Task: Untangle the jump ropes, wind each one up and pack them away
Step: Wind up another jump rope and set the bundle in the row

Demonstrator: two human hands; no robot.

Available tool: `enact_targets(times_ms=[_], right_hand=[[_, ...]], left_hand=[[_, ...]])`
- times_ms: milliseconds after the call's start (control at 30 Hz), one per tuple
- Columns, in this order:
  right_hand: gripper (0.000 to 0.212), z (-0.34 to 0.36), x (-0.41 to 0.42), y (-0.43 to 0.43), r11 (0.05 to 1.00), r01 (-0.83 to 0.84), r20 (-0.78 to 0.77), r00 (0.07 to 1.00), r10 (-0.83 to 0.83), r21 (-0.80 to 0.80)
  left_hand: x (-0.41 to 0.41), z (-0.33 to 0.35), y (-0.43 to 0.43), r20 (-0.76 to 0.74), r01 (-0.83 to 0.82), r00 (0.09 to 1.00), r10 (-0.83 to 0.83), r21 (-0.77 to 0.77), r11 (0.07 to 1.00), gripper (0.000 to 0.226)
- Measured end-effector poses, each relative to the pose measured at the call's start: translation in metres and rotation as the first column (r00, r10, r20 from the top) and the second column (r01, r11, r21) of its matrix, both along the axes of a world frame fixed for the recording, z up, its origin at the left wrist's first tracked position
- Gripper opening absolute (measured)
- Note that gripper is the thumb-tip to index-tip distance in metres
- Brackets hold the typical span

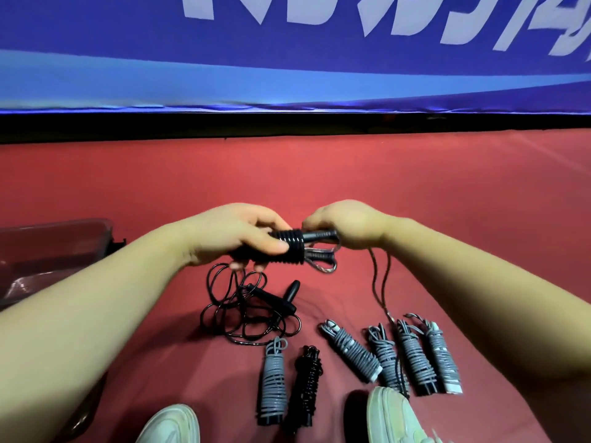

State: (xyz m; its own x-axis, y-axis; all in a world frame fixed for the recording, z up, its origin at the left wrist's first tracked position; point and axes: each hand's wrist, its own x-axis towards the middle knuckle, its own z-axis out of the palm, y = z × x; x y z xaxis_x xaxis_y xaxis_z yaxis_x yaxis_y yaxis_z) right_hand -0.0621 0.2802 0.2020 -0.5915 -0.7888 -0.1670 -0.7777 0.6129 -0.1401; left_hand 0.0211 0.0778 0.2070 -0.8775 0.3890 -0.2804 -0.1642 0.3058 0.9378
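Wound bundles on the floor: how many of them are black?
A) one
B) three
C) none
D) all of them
A: only one black bundle lies there, just right of a grey bundle. The other four are grey too. The loose black rope is unwound and the held rope is only part wound.

Blue banner, white-lettered, beyond left hand and right hand. Red floor beneath them. White left shoe, white right shoe nearside.
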Motion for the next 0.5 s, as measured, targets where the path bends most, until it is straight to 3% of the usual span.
enact_targets(times_ms=[100, 233, 367, 433, 500], right_hand=[[0.035, 0.014, -0.003, -0.003, 0.993, -0.017, -0.136, 0.99, 0.033, 0.117], [0.029, 0.023, 0.002, -0.008, 0.992, 0.109, -0.134, 0.984, -0.117, -0.072], [0.027, 0.022, 0.016, -0.018, 0.948, 0.228, 0.018, 0.973, -0.23, -0.22], [0.024, 0.022, 0.02, -0.019, 0.898, 0.337, 0.213, 0.935, -0.284, -0.283], [0.022, 0.019, 0.021, -0.016, 0.815, 0.468, 0.456, 0.841, -0.292, -0.341]], left_hand=[[0.004, 0.0, 0.02, -0.098, 0.022, 0.994, -0.054, -0.301, 0.953, 0.021], [-0.002, -0.006, 0.032, -0.265, -0.174, 0.964, 0.024, -0.557, 0.812, 0.025], [-0.01, -0.015, 0.027, -0.322, -0.279, 0.942, 0.096, -0.591, 0.757, 0.034], [-0.011, -0.02, 0.022, -0.329, -0.322, 0.93, 0.166, -0.506, 0.8, 0.046], [-0.012, -0.025, 0.015, -0.338, -0.38, 0.907, 0.252, -0.395, 0.837, 0.052]])
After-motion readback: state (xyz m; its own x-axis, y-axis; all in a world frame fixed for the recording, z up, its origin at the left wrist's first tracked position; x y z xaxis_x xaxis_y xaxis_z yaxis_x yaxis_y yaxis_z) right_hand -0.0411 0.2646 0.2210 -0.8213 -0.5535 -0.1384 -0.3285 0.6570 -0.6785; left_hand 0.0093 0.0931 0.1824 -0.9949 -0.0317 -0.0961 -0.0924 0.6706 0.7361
